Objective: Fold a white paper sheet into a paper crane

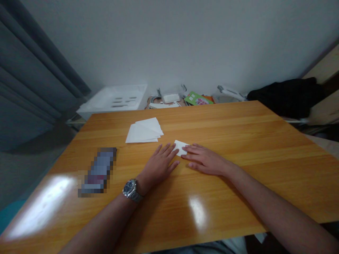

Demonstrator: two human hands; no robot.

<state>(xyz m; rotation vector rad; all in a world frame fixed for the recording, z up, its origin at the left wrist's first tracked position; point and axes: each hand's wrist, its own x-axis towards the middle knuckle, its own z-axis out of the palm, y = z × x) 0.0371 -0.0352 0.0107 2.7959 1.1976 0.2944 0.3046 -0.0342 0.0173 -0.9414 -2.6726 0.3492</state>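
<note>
Landmark: the stack of white sheets (144, 130), loosely fanned on the wooden bench (254, 151).

Small white paper (181, 148): one piece, flat on the bench, nearer the person than the stack and to its right. One corner points away from the person; from it the far edge slants rightward and nearer. Long axis: cannot be told, both ends being covered by fingers.

Left hand (159, 164): fingers extended, slightly spread, on the paper's left end, gripping nothing; wristwatch (130, 188) on the wrist.

Right hand (208, 159): fingers extended and loosely parted over the right end, likewise ungripped.

Dark oblong object (99, 169), pixelated: left of the stack and nearer.

White slotted tray (102, 100): beyond the stack, leftward.

Green booklet (195, 98): beyond the stack, rightward.

Black cloth (287, 97): far right of the stack.
</note>
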